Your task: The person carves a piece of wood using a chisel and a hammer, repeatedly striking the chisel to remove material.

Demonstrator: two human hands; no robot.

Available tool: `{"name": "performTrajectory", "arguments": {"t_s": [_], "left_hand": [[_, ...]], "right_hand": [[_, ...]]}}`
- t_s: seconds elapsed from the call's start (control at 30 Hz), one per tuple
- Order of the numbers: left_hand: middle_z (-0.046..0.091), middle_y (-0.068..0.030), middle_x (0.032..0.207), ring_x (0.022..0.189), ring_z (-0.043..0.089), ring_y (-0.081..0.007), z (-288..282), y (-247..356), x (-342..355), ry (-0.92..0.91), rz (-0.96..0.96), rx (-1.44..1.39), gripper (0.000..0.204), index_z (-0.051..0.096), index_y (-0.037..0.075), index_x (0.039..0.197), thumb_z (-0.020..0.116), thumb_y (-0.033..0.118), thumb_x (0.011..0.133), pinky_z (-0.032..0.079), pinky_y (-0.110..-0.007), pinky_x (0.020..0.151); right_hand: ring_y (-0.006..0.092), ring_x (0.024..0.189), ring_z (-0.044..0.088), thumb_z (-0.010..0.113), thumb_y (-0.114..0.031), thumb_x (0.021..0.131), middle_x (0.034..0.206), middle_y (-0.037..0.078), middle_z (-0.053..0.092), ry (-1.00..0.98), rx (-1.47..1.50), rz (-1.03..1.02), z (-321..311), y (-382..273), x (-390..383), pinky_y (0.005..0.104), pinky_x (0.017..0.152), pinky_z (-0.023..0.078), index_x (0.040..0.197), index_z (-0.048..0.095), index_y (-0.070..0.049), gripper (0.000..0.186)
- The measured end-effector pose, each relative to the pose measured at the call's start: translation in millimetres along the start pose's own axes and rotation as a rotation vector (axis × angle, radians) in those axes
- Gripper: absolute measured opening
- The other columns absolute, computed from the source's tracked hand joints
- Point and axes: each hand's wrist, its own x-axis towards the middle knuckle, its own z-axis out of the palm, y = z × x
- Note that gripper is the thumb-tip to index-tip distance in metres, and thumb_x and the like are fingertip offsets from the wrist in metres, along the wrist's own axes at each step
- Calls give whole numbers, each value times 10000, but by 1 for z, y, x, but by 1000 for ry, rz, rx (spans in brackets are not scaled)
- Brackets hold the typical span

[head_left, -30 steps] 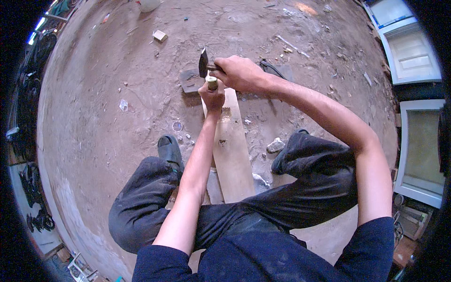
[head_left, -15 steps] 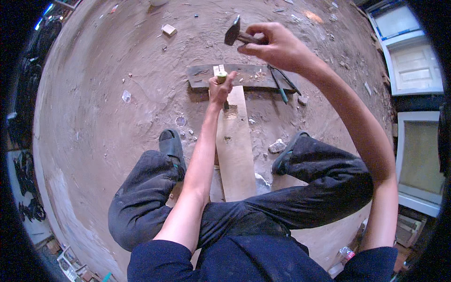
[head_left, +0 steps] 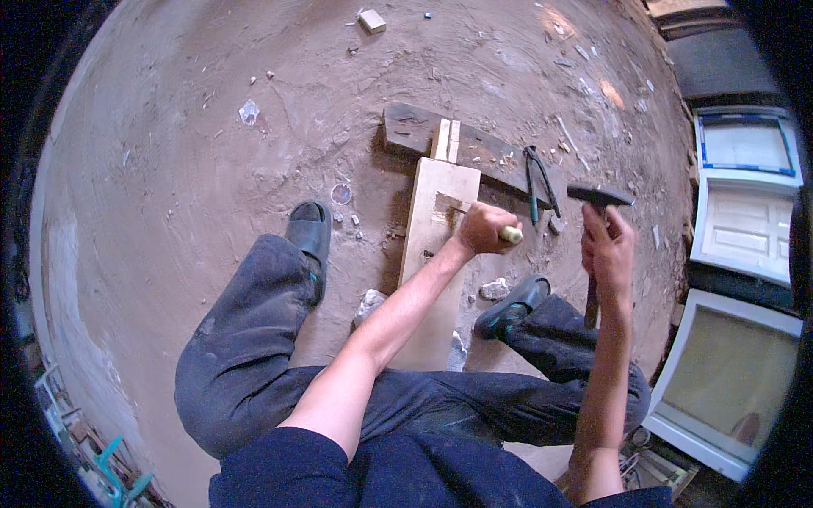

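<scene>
My left hand (head_left: 483,227) grips a chisel by its pale yellow handle (head_left: 511,234); the blade angles into a rough rectangular cut (head_left: 445,205) in a long pale board (head_left: 422,241) between my legs. To the right, my right hand (head_left: 609,254) is wrapped round a hammer, its dark head (head_left: 601,195) above the fingers and its handle hanging down. The board's far end lies by a weathered dark plank (head_left: 406,127), with two narrow pale strips (head_left: 445,135) on it. Long-handled pincers (head_left: 533,203) with green on one handle rest against that plank's right part.
Dusty ground (head_left: 195,161) carries scattered chips, stones (head_left: 494,289) and a small pale block (head_left: 372,21). My sandalled feet (head_left: 306,233) flank the board. Along the right stand white framed panels (head_left: 737,212) and a glazed frame (head_left: 711,364). Clutter with teal items (head_left: 110,466) lines the lower left.
My right hand has lifted the hammer away from the chisel, then carried it right and lower. My left hand has moved right and down, tilting the chisel's handle rightward. The view has turned slightly.
</scene>
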Motion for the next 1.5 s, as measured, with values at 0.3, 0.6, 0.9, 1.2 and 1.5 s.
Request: {"name": "performTrajectory", "arguments": {"t_s": [0.3,0.6,0.9,1.2,1.5], "left_hand": [[531,-80,502,441,571,-260,-12,-5,9,-16,21,90,310,482,112,532,667,176,773,466,-395,433],[521,-91,495,427,560,-269,-18,-8,12,54,-66,77,324,474,101,535,676,177,777,464,-400,429],[538,-85,520,444,572,-264,-23,-11,15,34,-51,68,313,473,98,547,680,177,768,456,-390,424],[541,-88,524,476,596,-263,-23,-24,8,23,-133,96,290,481,112,568,673,203,765,461,-403,443],[557,-83,541,497,611,-264,-21,-32,15,65,-165,106,246,509,118,582,690,214,719,480,-393,460]], "right_hand": [[18,399,351,639,-235,959,559,-66,438,18,-1,-41,35,46,6,222,352,232,746,531,-99,276],[29,505,409,658,-182,942,620,-65,483,47,4,-16,39,53,2,225,435,289,871,627,-43,159],[32,434,392,640,-182,952,576,-51,465,44,18,88,40,49,3,216,385,282,841,597,-65,166],[61,565,451,647,-180,941,649,-36,513,-56,-151,1,43,69,2,248,494,339,853,621,-21,184],[39,477,363,574,-202,998,615,-48,442,90,71,-108,54,69,-6,211,409,268,878,547,-55,192]]}}
